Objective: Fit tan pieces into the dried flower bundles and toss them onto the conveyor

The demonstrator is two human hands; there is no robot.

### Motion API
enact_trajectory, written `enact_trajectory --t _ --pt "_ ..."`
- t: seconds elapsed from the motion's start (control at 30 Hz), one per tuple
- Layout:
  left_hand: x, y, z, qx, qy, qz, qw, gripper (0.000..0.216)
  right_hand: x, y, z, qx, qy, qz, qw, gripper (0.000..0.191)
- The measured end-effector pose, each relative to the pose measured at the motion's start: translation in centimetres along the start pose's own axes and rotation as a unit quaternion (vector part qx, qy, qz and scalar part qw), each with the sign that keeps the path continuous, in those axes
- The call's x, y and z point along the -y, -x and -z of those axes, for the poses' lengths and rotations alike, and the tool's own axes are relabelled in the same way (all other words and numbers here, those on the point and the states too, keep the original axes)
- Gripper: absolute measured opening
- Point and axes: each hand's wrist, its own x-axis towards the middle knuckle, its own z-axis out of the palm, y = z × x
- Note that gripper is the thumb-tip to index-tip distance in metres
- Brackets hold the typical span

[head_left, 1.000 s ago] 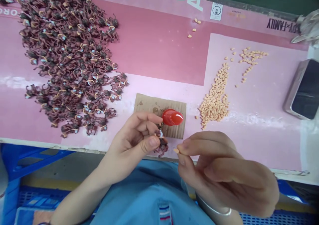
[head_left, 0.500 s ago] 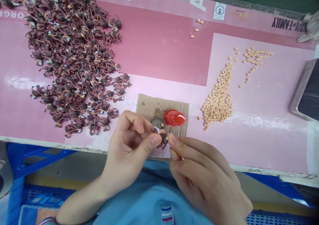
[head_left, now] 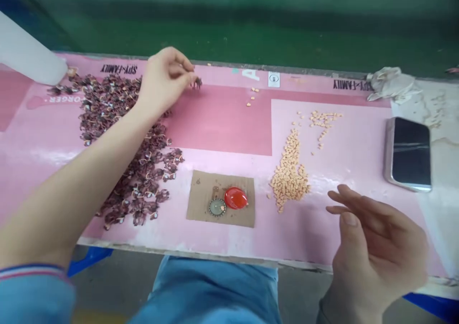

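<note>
Taking the clock from the middle of the view, the person's blue clothing [head_left: 215, 290] is showing at 6 o'clock, below the near edge of the counter [head_left: 229, 164]. At 4 o'clock the right hand [head_left: 387, 247] is hanging near that edge, opening its fingers loosely with the thumb standing apart.

At 6 o'clock a piece of cardboard [head_left: 201, 204] is lying flat on the counter. It is carrying a round metal cap [head_left: 215, 208] with a crimped rim, and a glossy red object [head_left: 235, 198] is sitting just beside the cap, on its 1 o'clock side.

Between 3 and 4 o'clock a heap of small tan pieces [head_left: 290, 183] is spreading out, narrowing toward its far end. At 3 o'clock a phone [head_left: 410, 154] is lying with its dark screen up. From 7 round to 10 o'clock a dense pile of dark brown figurines [head_left: 154, 156] is covering the counter, the left forearm passing above it.

At 10 o'clock the left hand [head_left: 163, 80] is pinching one small dark figurine [head_left: 197, 82] between thumb and fingertips, the figurine itself lying toward 11 o'clock; whether it is touching the counter cannot be told. A few loose tan bits [head_left: 253, 96] are resting at 1 o'clock. Between 2 and 3 o'clock a crumpled whitish wrapping [head_left: 394, 86] is lying near the far edge.
</note>
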Motion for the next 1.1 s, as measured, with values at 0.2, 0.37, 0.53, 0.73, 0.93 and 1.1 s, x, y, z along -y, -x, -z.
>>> enact_trajectory --t 0.2,0.37,0.53,0.73,0.93,1.1 --pt "0.9 -13.2 -2.3 -0.094 -0.085 0.090 0.988 0.013 0.0 -0.3 1.9 -0.033 0.090 -0.075 0.993 0.024" --pt "1.8 -14.5 -2.1 -0.076 -0.154 0.117 0.978 0.035 -0.4 -0.7 2.7 -0.077 0.135 -0.134 0.979 0.028" --pt "3.3 -8.4 2.0 0.020 -0.192 0.038 0.980 0.026 -1.1 -1.1 2.5 -0.063 0.127 -0.142 0.980 0.034" --pt "4.9 -0.8 2.9 0.086 -0.221 -0.048 0.970 0.042 -3.0 -0.9 3.4 0.030 0.131 -0.072 0.988 0.027" --pt "4.6 2.1 2.8 0.027 -0.204 -0.126 0.971 0.047 -2.8 -1.5 3.4 0.161 0.260 0.080 0.949 0.009" --pt "4.3 6.2 3.6 -0.089 -0.171 -0.185 0.964 0.035 -2.9 -1.8 2.6 0.176 0.285 0.101 0.937 0.015"
